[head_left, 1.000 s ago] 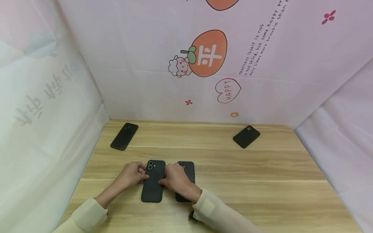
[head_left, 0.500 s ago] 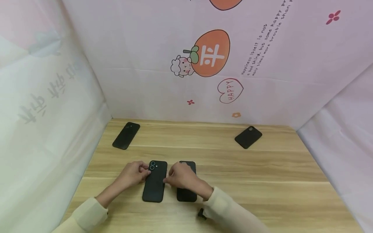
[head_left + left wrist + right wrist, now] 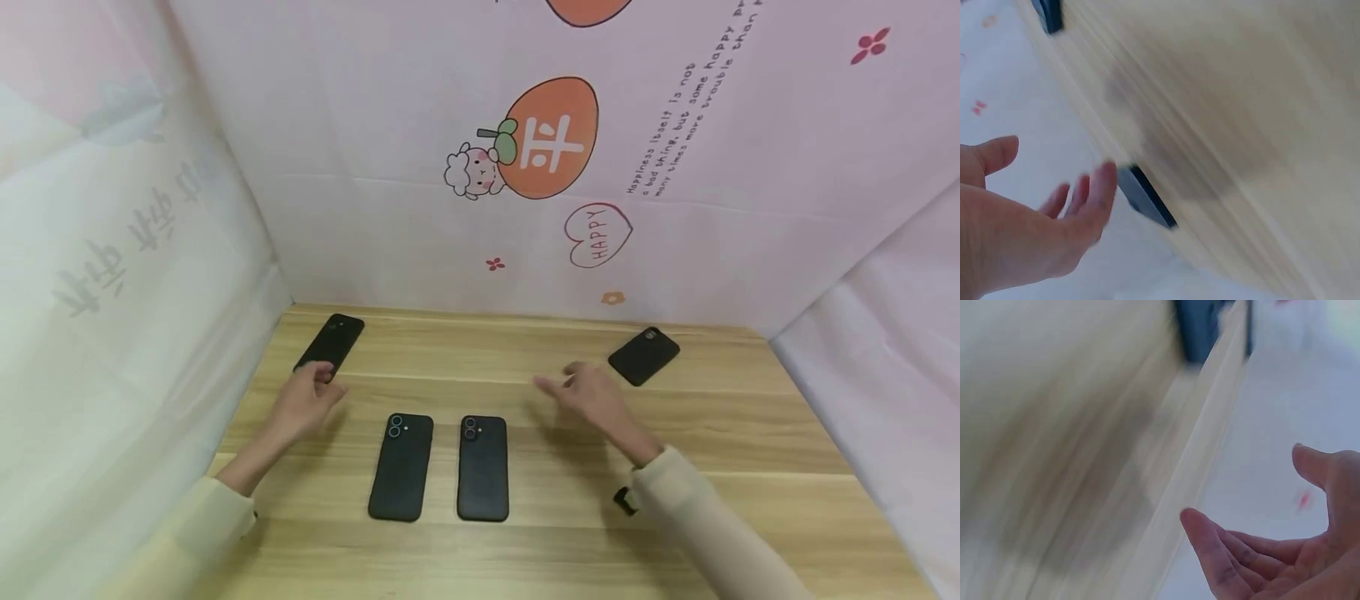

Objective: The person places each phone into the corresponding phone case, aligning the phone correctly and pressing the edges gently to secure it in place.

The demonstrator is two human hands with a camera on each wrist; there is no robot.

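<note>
Two black phones lie side by side on the wooden table, backs up with camera lenses at their top left: the left phone (image 3: pixel 401 471) and the right phone (image 3: pixel 482 471). My left hand (image 3: pixel 300 404) hovers with loosely bent fingers, overlapping the lower end of a black phone case (image 3: pixel 339 337) at the back left; contact cannot be told. That case (image 3: pixel 1146 197) appears beyond the fingertips in the left wrist view. Thumb and fingers apart, my right hand (image 3: pixel 596 404) is above the table, left of and below a smaller black phone case (image 3: pixel 645 357). Nothing is in either hand.
A white printed cloth (image 3: pixel 390 233) rises behind the table's back edge. More white cloth (image 3: pixel 885 333) hangs along the right side and the left. Bare wood (image 3: pixel 720 417) shows right of my right hand.
Both hands have left the left middle phone. My left hand moved up and left to the back-left case, my right hand up and right, uncovering the right middle phone.
</note>
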